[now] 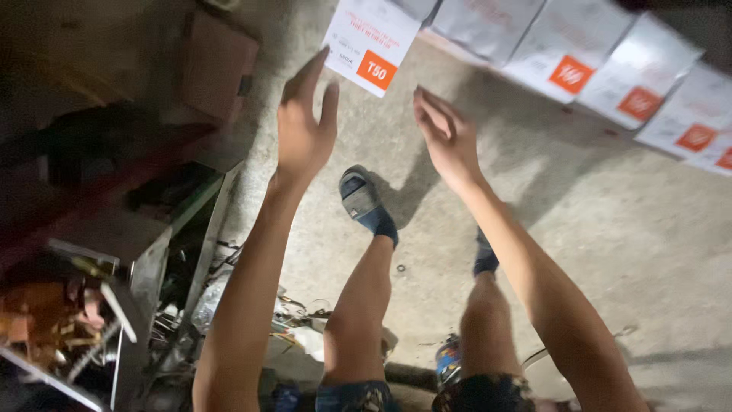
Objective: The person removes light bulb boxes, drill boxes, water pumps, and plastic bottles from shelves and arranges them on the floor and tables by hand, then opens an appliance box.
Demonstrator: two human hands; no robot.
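Note:
Both my arms reach forward over a concrete floor. My left hand [303, 126] is open, fingers up, its fingertips touching or just short of the lower left edge of a white box with an orange square label [371, 42]. My right hand [446, 137] is open too, palm turned inward, a little below and right of that box, holding nothing. My legs and a dark sandalled foot [364, 200] show below the hands.
A row of several white boxes with orange labels [579, 53] lines the floor at the top right. A brown cardboard box [217, 65] sits at upper left. Metal scrap, wires and clutter [152, 305] fill the left and bottom.

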